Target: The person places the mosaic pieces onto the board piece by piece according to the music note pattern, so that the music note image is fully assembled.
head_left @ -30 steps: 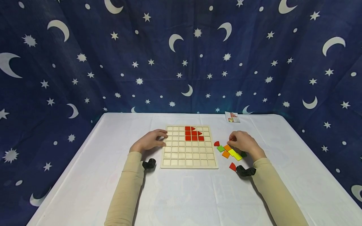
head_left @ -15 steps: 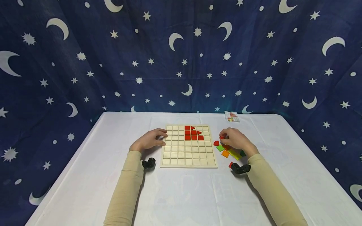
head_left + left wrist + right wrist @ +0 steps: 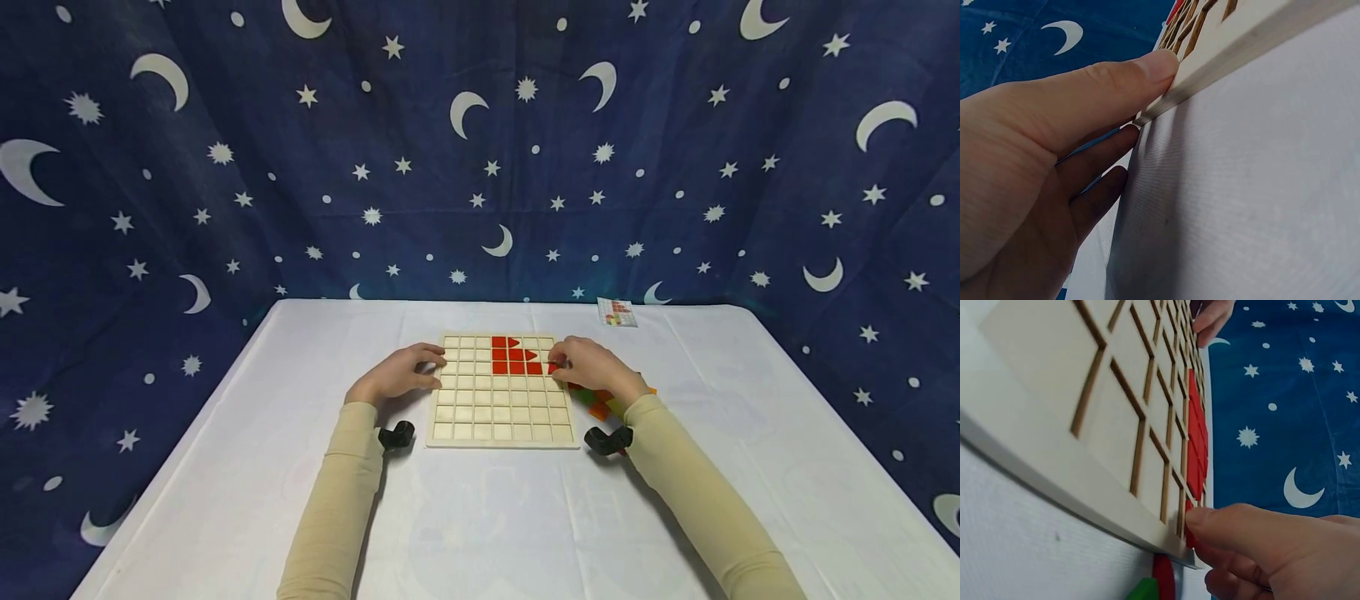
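A square wooden grid board (image 3: 501,418) lies on the white table, with several red tiles (image 3: 516,355) set in its upper cells. My right hand (image 3: 596,367) pinches a small red tile (image 3: 1190,537) between thumb and fingers, at the far right cell of the third row. Its full outline is hidden by the fingertips. At the board's left side rests my left hand (image 3: 397,375). In the left wrist view its thumb (image 3: 1159,65) lies on the board's rim, while the other fingers extend loosely by the side.
Loose orange, green, yellow and red tiles lie right of the board, partly under my right forearm; an orange tile (image 3: 599,412) shows. A small picture card (image 3: 617,312) lies at the table's back edge. Behind stands a blue curtain with moons and stars.
My right hand has moved left from the loose tiles to the board's right edge, carrying the red tile. My left hand has stayed at the board's left edge.
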The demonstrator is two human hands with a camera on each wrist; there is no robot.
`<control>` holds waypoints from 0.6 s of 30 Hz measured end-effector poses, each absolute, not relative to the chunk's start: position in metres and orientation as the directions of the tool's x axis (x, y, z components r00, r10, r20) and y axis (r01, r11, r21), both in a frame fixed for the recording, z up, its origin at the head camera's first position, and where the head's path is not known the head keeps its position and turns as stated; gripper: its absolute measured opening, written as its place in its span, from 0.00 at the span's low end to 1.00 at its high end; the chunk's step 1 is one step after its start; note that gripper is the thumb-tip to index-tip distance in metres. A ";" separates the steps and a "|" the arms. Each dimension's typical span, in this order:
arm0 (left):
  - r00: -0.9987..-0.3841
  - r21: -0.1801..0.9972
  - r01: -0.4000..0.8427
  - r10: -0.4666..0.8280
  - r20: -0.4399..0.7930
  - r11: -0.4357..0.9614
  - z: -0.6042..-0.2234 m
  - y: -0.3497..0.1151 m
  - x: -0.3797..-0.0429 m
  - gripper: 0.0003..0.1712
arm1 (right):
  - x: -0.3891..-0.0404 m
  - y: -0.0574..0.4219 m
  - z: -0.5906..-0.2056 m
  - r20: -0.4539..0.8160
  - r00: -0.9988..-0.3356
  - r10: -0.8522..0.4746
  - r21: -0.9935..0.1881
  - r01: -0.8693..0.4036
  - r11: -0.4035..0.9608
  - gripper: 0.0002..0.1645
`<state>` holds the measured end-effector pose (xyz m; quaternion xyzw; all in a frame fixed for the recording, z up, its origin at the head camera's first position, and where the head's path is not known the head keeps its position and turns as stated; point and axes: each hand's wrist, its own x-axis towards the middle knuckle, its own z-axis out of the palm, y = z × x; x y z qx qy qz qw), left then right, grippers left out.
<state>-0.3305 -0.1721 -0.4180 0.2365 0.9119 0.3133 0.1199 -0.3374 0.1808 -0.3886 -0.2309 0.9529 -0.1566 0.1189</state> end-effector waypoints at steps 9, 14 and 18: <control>-0.858 0.630 0.359 0.510 -0.067 0.688 -0.415 -0.173 -0.328 0.26 | -0.339 0.177 -0.392 -0.129 -0.859 -0.495 -0.318 -0.437 0.841 0.12; -0.853 0.637 0.364 0.518 -0.065 0.679 -0.415 -0.173 -0.328 0.26 | -0.341 0.174 -0.393 -0.134 -0.864 -0.486 -0.331 -0.423 0.843 0.12; -0.854 0.638 0.361 0.516 -0.066 0.680 -0.416 -0.172 -0.328 0.26 | -0.342 0.172 -0.393 -0.148 -0.874 -0.462 -0.341 -0.393 0.854 0.12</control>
